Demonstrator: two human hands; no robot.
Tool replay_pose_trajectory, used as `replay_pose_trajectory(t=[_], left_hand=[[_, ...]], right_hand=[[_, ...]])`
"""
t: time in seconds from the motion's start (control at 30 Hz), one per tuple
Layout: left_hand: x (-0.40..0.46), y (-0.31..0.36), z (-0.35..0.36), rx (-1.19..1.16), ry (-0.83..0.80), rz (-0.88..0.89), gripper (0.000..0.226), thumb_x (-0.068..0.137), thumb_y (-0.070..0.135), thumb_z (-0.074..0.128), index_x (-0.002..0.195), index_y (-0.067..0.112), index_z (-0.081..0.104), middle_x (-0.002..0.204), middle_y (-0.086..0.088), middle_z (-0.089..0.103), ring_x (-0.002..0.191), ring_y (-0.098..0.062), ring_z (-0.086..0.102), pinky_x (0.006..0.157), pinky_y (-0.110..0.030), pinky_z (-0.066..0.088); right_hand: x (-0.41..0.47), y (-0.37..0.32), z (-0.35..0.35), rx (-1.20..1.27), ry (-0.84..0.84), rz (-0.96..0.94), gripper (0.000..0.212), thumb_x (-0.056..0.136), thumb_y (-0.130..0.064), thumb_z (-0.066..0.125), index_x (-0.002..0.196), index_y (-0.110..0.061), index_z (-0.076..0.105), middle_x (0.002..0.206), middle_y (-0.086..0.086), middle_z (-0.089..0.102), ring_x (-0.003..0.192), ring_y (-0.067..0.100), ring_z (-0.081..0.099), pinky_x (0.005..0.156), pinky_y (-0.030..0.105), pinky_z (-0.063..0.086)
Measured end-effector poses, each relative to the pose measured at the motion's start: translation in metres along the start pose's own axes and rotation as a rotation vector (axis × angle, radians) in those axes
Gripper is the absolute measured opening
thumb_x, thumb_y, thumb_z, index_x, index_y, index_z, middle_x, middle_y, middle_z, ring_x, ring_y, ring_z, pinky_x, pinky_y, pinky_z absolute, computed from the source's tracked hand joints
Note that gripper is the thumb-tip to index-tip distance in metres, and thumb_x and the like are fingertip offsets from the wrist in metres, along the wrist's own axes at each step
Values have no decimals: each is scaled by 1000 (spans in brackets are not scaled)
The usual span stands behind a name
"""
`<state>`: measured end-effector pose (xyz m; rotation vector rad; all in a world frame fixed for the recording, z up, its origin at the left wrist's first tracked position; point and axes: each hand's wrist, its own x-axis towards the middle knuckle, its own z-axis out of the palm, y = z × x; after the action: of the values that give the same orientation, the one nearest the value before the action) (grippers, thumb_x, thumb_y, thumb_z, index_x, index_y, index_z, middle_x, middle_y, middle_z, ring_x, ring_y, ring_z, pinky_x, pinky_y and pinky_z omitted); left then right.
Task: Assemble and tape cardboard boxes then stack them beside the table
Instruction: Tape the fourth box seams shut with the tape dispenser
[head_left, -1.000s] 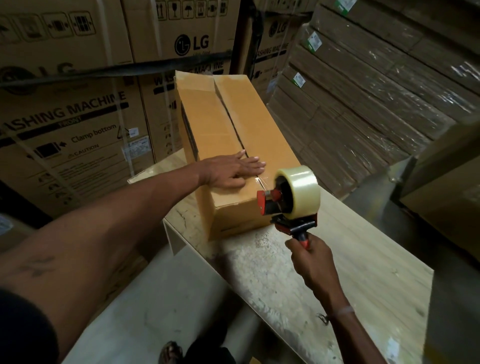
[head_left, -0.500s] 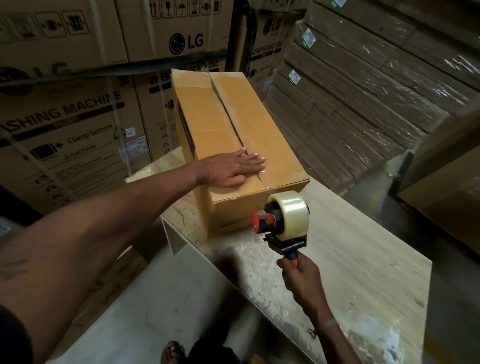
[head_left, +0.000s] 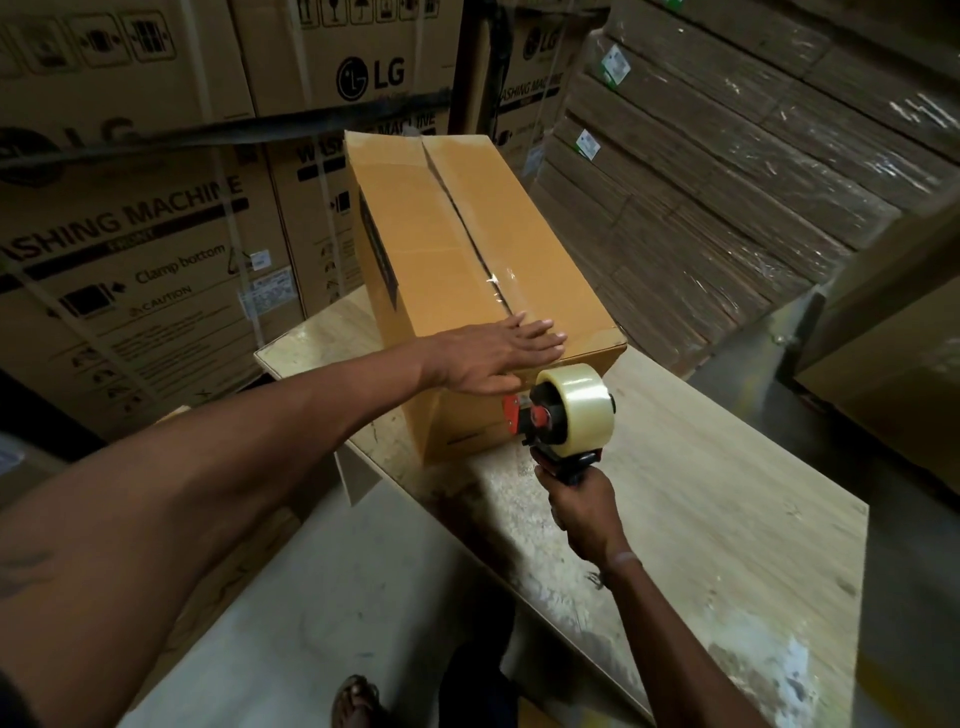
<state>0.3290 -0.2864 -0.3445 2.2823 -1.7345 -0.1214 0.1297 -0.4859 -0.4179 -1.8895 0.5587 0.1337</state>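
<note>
1. Cardboard box (head_left: 483, 270) lies on table (head_left: 727, 519), long side going away from the person.
2. Left hand (head_left: 493, 358): fingers straight, pressing flat on box top, near end, over the seam.
3. Right hand (head_left: 579, 512) clenched round handle of tape dispenser (head_left: 563, 413), which is against box's near face, just below left fingers.

This was a warehouse, a place where goods were stored. Big washing machine cartons (head_left: 156, 249) with printed marks were stacked high along the wall. Flat cardboard sheets (head_left: 727, 182) wrapped in clear plastic were piled up in tall stacks on the right. A worn wooden bench (head_left: 727, 509) was set on a bare grey floor (head_left: 363, 597). The light was dim.
</note>
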Motion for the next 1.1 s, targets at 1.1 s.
replay_pose_trajectory(t=[1.1], left_hand=[[18, 8, 7, 168, -79, -178, 87, 108, 58, 33, 164, 8, -11, 169, -17, -21, 158, -28, -20, 128, -46, -14]], right_hand=[[9, 46, -55, -171, 217, -128, 37, 86, -24, 77, 66, -1, 56, 50, 13, 51, 50, 22, 36, 53, 40, 30]])
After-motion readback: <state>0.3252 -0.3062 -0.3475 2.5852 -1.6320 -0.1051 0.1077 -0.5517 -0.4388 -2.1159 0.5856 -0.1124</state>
